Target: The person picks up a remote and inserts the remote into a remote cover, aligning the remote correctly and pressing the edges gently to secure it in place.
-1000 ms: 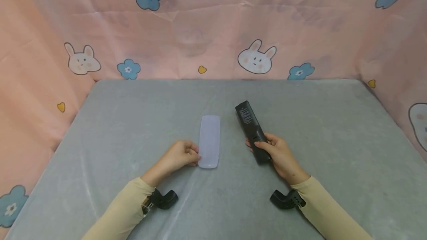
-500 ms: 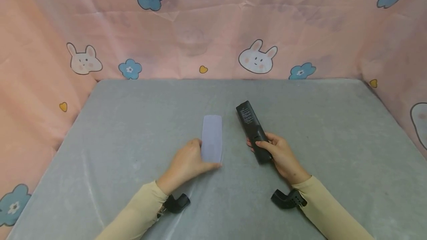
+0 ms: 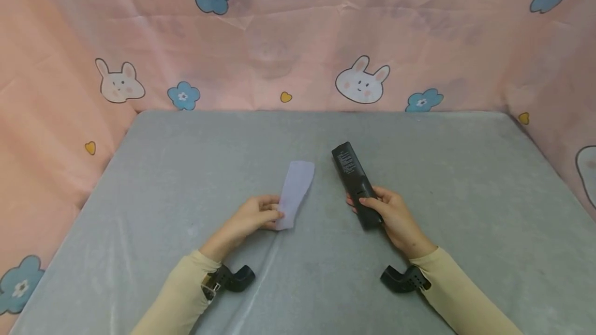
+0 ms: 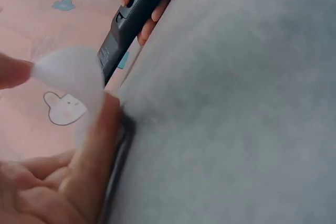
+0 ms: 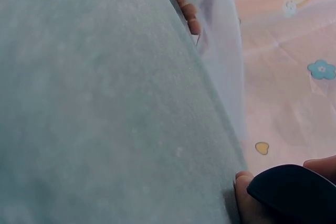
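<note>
Fingers of left hand: curled in a pinch, thumb and fingertips a little apart with the near left edge of the cover bowed between them.
Fingers of right hand: closed round the near half of the remote, thumb across its upper face, the others at its left side and beneath.
Cover, place: middle of the table, left of the remote and apart from it; bent, near end raised; whether the far end touches, I cannot tell.
Cover, handling: thin, see-through and bowed, so probably very light, soft and floppy; perhaps slick; hard to break, though an edge might tear.
Cover, hold: best at the near end, lightly, by opposite edges.
Remote, place: right of the cover, slanting from far left to near right, printed side up.
Remote, handling: looks stiff, smooth and fairly light; a drop could hurt it.
Remote, hold: best by both long sides, near half.
Count: one cover, one remote, two hands, two black wrist cameras, one table.
</note>
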`<move>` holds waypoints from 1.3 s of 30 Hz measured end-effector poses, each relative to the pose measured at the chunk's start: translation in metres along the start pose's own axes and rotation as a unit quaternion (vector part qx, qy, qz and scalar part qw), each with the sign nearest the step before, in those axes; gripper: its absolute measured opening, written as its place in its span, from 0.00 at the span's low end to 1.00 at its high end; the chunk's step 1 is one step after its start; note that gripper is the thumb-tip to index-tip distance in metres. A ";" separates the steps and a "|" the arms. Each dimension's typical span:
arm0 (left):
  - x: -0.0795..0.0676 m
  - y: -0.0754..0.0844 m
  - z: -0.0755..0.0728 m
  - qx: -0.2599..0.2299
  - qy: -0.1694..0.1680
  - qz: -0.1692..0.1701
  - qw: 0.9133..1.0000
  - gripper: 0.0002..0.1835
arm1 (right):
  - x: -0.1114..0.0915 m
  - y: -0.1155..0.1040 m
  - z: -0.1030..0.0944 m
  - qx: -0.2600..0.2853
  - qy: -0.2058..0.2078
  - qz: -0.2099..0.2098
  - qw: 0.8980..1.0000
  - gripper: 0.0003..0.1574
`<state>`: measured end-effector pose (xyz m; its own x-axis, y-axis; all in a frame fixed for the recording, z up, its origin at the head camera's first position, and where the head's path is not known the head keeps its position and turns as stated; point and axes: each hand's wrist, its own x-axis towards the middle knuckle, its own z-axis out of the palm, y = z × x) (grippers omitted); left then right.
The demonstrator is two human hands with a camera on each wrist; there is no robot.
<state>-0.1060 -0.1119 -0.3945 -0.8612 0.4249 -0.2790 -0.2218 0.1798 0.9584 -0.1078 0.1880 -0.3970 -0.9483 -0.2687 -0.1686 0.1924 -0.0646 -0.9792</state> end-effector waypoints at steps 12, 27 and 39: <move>0.002 -0.004 -0.007 -0.294 -0.114 -0.007 0.949 0.36 | 0.001 0.001 -0.003 0.003 -0.001 0.001 1.000 0.34; 0.005 -0.006 -0.004 -0.344 -0.051 -0.031 0.937 0.27 | 0.001 0.003 -0.004 0.006 0.000 0.006 1.000 0.33; 0.002 -0.011 -0.004 -0.237 0.034 0.040 0.970 0.33 | 0.001 0.002 -0.006 0.033 -0.040 -0.002 0.999 0.36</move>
<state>-0.1070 -0.1162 -0.4058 -0.9089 0.3580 -0.2138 -0.3248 -0.2862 0.9014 -0.1098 0.1931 -0.4001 -0.9261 -0.3450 -0.1529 0.2080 -0.1286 -0.9696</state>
